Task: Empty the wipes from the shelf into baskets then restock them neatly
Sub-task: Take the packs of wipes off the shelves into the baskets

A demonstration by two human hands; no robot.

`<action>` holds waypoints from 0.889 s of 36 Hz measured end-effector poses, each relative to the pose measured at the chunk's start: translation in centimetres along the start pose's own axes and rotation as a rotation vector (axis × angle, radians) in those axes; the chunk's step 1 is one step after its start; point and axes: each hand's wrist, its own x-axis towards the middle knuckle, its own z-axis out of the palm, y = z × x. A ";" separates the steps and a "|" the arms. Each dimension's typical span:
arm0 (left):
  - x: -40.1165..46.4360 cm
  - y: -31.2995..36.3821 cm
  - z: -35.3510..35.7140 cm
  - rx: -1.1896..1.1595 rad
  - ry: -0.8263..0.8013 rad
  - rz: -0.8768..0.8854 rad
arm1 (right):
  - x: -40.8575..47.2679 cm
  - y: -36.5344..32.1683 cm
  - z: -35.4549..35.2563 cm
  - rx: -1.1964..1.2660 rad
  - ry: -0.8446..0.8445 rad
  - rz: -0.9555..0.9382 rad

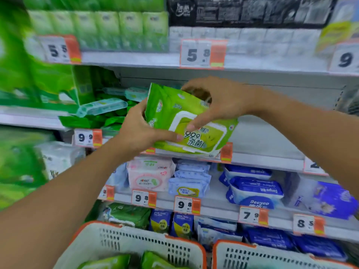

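- I have the green wipes pack (186,121) held tilted above the shelf (268,144), both hands on it.
- Left hand (139,131) fingers curl round its left edge; right hand (219,101) pinches the top.
- Advice: lay it flat, label forward, beside the stacked packs (108,111) at left.
- Baskets (124,243) near, below; two packs inside.

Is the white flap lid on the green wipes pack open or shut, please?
Shut: the flap lid lies flat against the wipes pack.

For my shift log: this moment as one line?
left hand: holds green wipes pack | right hand: holds pack | baskets: below
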 end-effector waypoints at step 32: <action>-19.1 -15.8 -12.2 0.234 0.032 -0.838 | -5.4 -4.8 33.8 1.053 -0.121 0.610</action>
